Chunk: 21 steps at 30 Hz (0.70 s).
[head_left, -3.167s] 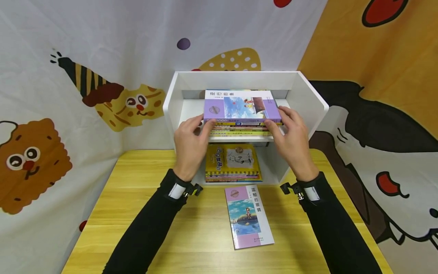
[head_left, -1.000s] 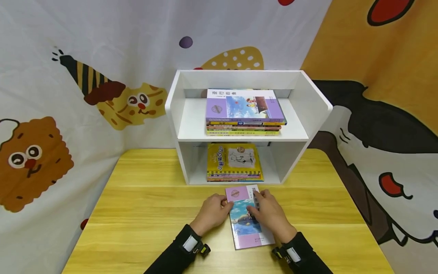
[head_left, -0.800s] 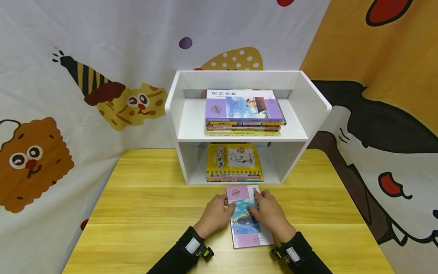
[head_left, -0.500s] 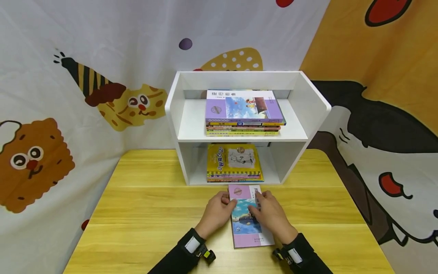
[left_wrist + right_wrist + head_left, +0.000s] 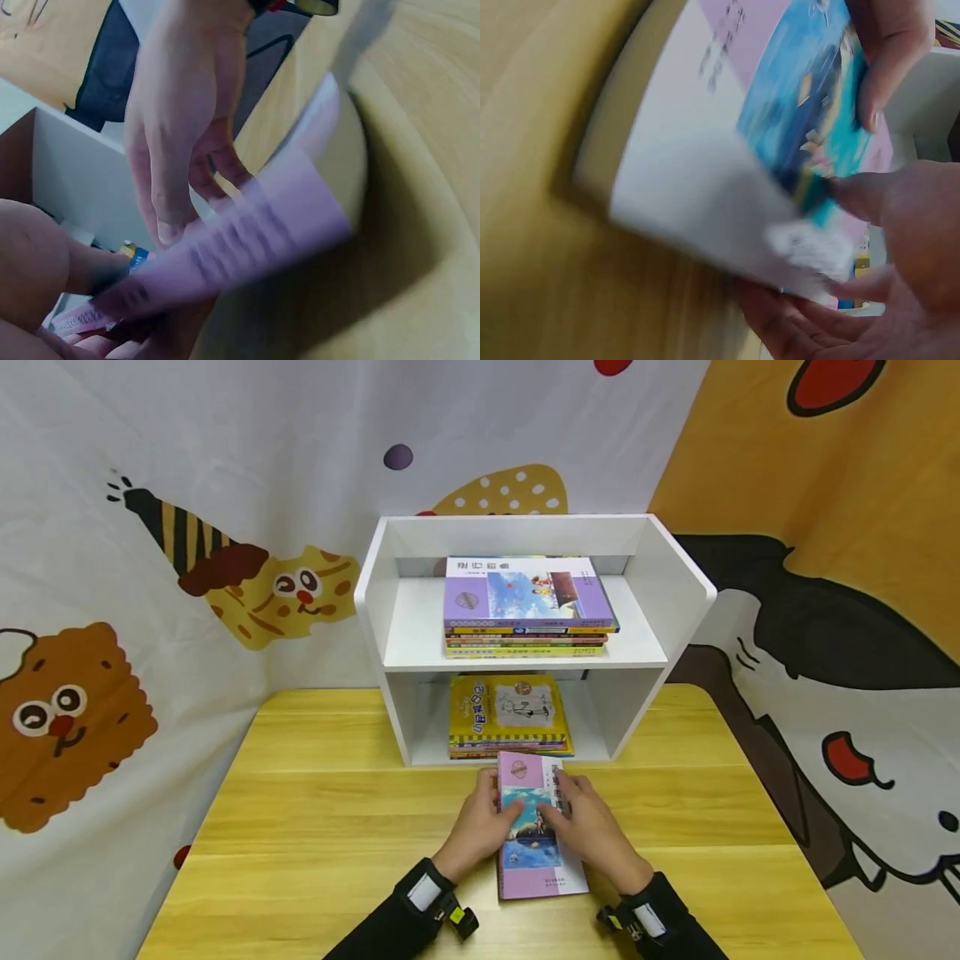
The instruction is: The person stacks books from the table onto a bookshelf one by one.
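Note:
A thin paperback book (image 5: 531,881) with a lilac and white cover and a blue seaside picture is between both hands in front of the shelf. My left hand (image 5: 477,827) grips its left side, thumb on the cover. On its right side my right hand (image 5: 597,837) holds on, thumb over the picture and fingers beneath the edge, as the right wrist view shows. The left wrist view shows the lilac spine (image 5: 240,240) tilted over the tabletop, with a shadow below it. The book's top end overlaps the lower shelf's front edge in the head view.
A white two-tier shelf (image 5: 671,602) stands at the back of the wooden table (image 5: 315,827). Its upper tier bears a stack of books topped by a purple one (image 5: 532,593). Below lies a stack with a yellow book (image 5: 517,710) on top. A printed cloth hangs behind.
Both hands came down from the upper stack to the loose book on the table. The left hand has closed on its left side, and the book has straightened and risen slightly.

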### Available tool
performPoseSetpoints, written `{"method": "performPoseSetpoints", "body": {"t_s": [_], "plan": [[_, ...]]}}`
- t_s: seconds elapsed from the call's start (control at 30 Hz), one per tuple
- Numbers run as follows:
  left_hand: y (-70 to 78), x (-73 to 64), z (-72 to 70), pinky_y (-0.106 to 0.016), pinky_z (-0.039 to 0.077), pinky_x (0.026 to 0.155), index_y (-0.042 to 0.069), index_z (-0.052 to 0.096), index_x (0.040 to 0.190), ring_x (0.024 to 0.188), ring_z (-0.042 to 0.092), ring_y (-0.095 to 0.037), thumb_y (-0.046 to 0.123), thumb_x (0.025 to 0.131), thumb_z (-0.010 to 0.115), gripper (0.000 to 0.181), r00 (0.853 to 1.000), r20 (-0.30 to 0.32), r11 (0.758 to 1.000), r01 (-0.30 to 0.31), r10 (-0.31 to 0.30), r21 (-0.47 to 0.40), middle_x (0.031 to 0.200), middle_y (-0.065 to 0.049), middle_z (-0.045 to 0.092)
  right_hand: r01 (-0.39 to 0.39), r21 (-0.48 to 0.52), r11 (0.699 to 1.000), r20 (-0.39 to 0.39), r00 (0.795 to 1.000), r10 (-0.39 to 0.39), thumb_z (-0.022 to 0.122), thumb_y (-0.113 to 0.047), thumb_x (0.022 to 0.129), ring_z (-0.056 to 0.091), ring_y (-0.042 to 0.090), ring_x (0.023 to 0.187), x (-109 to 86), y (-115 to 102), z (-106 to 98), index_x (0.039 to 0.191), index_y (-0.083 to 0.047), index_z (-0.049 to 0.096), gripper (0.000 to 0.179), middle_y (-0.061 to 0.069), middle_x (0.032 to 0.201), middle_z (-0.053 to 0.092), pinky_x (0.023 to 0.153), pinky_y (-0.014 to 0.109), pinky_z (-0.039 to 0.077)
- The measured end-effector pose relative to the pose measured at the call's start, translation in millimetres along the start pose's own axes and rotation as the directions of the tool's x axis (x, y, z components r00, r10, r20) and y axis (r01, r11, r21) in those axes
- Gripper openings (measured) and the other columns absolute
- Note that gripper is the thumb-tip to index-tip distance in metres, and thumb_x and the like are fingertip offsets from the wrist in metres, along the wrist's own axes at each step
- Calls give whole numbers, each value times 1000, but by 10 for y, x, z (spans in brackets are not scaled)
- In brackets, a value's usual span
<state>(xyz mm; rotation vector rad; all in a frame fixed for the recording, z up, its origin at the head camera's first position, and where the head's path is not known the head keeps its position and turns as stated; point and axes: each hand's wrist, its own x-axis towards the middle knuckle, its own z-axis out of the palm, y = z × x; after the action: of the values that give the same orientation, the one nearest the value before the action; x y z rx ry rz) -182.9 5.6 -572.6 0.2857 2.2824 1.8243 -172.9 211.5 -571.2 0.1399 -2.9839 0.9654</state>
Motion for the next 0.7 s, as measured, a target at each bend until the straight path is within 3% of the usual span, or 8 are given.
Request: {"method": "performPoseSetpoints", "body": {"t_s": [0.13,0.23,0.3,0.37,0.47,0.53,0.6,0.7], "plan": [[96,-5,-104,-36,55,60,17,38,132,71,68,-20,17,95,64,45,999,-34,997,5,-8,-80,96,-6,68,-24,155,988,-22,999,28,60,-52,92,60,18,90,-39,46,7,155,-16,23,82,7,119,58,73,35,53],[189,-11,-196,-38,56,61,15,37,132,73,69,-24,14,95,64,46,997,-72,988,-18,7,-152,98,-11,67,-63,285,957,23,998,58,55,-58,92,64,14,85,-84,69,15,148,-17,39,71,3,107,66,66,31,54],[241,-14,-249,-39,57,62,14,35,133,75,69,-26,12,95,63,48,995,-93,978,-41,23,-205,100,-14,67,-96,392,915,73,995,73,54,-58,92,65,16,80,-113,78,7,138,-17,51,62,2,99,68,62,31,54],[277,-21,-290,-41,57,63,12,34,132,77,69,-29,11,95,63,47,994,-100,966,-57,33,-253,101,-18,66,-119,512,851,125,990,64,54,-54,94,67,21,78,-133,70,-27,128,-18,57,50,5,96,68,61,35,55],[317,-47,-347,-44,57,65,13,33,132,79,69,-33,13,95,64,48,996,-85,949,-55,30,-311,103,-19,65,-118,640,760,154,988,24,54,-44,98,68,30,77,-144,22,-130,124,-15,54,39,12,95,68,61,42,56],[335,-66,-394,-47,56,67,14,34,132,81,69,-32,18,95,65,49,998,-66,947,-42,22,-317,105,-18,65,-96,676,730,143,990,-1,54,-39,99,68,33,75,-146,-30,-230,127,-14,53,37,15,94,68,60,45,56],[355,-80,-459,-48,56,68,13,35,134,83,69,-32,21,95,65,50,998,-57,945,-40,23,-325,108,-18,64,-62,685,726,114,993,-22,53,-34,100,68,34,73,-130,-62,-339,130,-14,53,36,16,95,68,59,46,56],[427,-103,-583,-48,56,66,11,34,140,83,69,-31,23,96,64,54,997,-69,954,-64,45,-293,112,-17,63,-8,656,755,80,995,-58,53,-33,101,68,33,68,-91,-79,-513,133,-13,54,38,15,91,68,55,45,55]]}}
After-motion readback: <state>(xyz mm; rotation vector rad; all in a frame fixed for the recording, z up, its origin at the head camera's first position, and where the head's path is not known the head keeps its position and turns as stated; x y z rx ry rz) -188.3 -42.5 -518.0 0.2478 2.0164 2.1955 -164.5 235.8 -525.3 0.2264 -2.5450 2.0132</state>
